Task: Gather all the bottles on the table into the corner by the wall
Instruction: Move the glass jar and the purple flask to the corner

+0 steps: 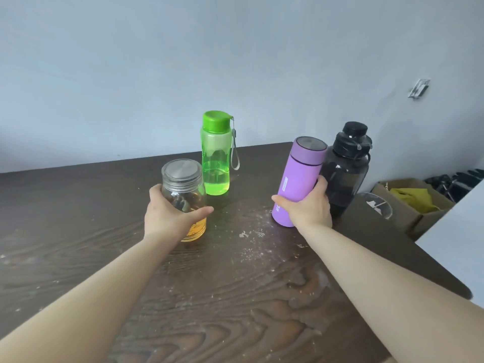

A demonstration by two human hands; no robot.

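Observation:
My left hand (169, 214) grips a clear glass jar (183, 189) with a metal lid and some amber liquid at its bottom. Just behind it, a green bottle (216, 153) with a wrist strap stands upright near the wall. My right hand (307, 205) is wrapped around a purple flask (298, 176), which tilts to the right. Close behind the flask stands a large dark smoky bottle (345, 166) with a black cap, at the table's far right corner by the wall.
The dark wooden table (235, 297) has white specks across its middle. Its right edge runs diagonally. Beyond that edge sit a cardboard box (408, 203) with yellow material in it and a round clear lid (377, 204). A grey wall (235, 74) backs the table.

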